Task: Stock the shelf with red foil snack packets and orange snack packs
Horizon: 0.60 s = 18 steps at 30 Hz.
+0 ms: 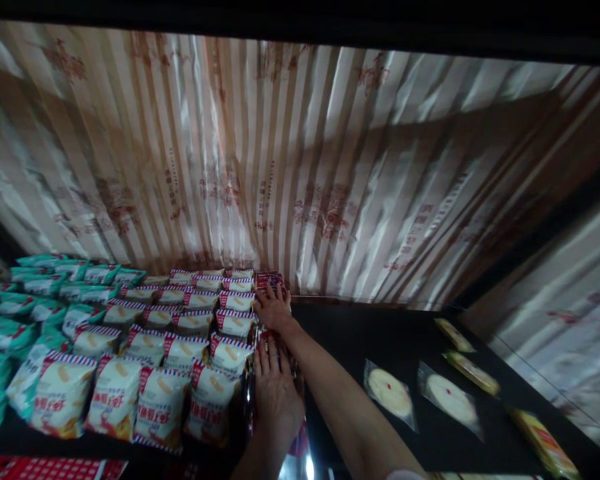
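My right hand (273,308) reaches deep onto a dark shelf (410,340), fingers laid over a dark red snack packet (269,280) at the back of a row. My left hand (276,390) lies flat, fingers stretched out, pressing on red packets (300,443) nearer the front of that same row. Just left of both hands stand rows of white snack bags with red-and-blue striped tops (180,347).
Teal snack bags (15,313) fill the far left of the shelf. To the right lie round cakes in clear wrappers (390,393) and yellow packets (545,443). A striped beige backing (300,167) rises behind the shelf.
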Tool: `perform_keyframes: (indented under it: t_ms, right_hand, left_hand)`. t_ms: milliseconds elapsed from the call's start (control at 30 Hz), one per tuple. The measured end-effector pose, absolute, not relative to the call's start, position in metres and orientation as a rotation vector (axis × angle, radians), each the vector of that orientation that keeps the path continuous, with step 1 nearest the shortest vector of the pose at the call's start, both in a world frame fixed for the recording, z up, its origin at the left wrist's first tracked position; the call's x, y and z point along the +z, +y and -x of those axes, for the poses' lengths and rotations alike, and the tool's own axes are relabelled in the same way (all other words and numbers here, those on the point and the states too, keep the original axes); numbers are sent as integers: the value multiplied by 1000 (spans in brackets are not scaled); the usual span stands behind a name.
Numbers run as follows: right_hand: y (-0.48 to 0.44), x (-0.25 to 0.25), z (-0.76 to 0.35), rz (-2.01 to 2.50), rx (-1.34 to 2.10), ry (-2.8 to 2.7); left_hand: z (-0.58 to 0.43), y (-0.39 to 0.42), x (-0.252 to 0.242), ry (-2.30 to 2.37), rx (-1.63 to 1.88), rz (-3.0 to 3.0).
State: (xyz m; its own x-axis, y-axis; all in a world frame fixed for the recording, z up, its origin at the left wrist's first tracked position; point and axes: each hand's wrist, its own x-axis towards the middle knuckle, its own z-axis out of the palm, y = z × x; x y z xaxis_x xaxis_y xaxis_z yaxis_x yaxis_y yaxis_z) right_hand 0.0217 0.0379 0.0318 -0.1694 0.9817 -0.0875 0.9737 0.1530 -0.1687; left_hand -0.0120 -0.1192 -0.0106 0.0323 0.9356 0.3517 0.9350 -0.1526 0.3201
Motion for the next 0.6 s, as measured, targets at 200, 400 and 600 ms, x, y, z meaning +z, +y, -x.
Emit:
perform_keyframes:
  t_ms: [200,400,600]
  right_hand:
    - [35,37,-22,2004,269,-2313]
    - [33,40,-22,1955,179,-2279]
    - [19,43,-30,1895,114,-2190]
  left_hand:
    - [12,-119,-9,2027,786,-2259]
    - [10,-119,-12,2014,910,-2295]
    - [10,-126,6,1996,921,-2277]
